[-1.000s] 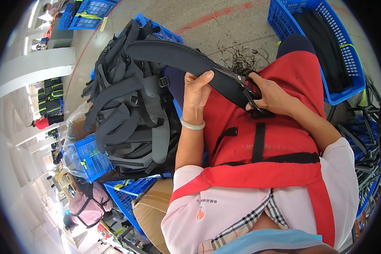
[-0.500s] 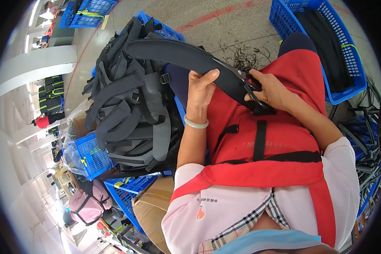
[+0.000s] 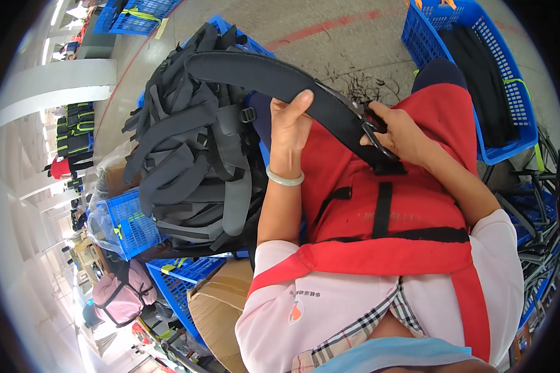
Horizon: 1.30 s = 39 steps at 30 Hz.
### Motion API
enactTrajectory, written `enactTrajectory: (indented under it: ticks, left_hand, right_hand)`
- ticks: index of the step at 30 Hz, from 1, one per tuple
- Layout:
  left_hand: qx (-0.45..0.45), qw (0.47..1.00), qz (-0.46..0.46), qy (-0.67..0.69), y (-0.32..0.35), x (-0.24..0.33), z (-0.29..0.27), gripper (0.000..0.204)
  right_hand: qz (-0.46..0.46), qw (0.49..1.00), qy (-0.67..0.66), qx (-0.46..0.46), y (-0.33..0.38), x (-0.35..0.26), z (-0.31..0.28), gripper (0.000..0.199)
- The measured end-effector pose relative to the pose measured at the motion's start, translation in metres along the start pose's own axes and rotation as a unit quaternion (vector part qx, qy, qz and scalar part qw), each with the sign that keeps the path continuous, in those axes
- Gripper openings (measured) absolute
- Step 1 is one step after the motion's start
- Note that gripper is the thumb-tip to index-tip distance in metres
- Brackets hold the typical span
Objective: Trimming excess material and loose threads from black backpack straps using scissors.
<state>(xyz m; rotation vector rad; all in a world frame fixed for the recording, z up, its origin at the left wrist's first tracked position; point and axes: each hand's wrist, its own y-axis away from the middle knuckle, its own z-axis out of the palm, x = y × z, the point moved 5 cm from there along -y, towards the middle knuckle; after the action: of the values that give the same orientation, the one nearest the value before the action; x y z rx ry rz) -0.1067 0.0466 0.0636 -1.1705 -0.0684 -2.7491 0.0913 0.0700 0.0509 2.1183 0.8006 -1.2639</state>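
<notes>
A dark grey padded shoulder strap (image 3: 249, 69) stretches from the pile at the left across my lap. My left hand (image 3: 289, 127) grips its middle, thumb on top and fingers underneath. Over the lower end of the strap, my right hand (image 3: 407, 138) is closed round a pair of scissors (image 3: 368, 129) with dark handles. The blades lie along the strap's edge, pointing up and left; their tips are hard to make out. The strap's near end rests on my red apron (image 3: 348, 205).
At my left is a high heap of dark grey straps (image 3: 174, 143) over a blue crate. A blue crate (image 3: 488, 155) with long black pieces stands at the right, above more dark strips. Thin dark scraps (image 3: 376, 86) litter the floor ahead. A cardboard box (image 3: 214, 311) sits lower left.
My left hand has shifted slightly up and left along the strap. The right hand with the scissors has stayed at nearly the same spot on the strap's edge.
</notes>
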Motion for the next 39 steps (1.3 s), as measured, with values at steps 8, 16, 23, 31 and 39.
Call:
enactTrajectory:
  ticks: [8, 16, 23, 31, 39]
  left_hand:
    - [-0.002, 0.998, 0.014, -0.058, 0.007, -0.002, 0.009, 0.020]
    - [-0.002, 0.999, 0.011, -0.050, 0.010, -0.003, 0.011, 0.020]
    - [0.001, 1.000, 0.001, -0.024, 0.010, -0.004, 0.013, 0.019]
    - [-0.005, 0.998, 0.007, -0.055, 0.012, -0.006, 0.012, 0.018]
    - [0.009, 1.000, -0.013, -0.011, 0.013, -0.011, 0.004, 0.018]
  right_hand:
    - [-0.035, 0.997, 0.065, 0.023, -0.004, -0.033, -0.011, 0.066]
    - [-0.023, 0.998, 0.053, -0.007, -0.002, -0.032, -0.013, 0.064]
    - [0.010, 0.997, 0.052, -0.050, -0.002, -0.022, -0.012, 0.068]
    - [-0.059, 0.995, 0.073, -0.021, 0.000, -0.023, -0.011, 0.075]
    - [-0.028, 0.998, 0.033, -0.050, -0.002, -0.016, -0.003, 0.058]
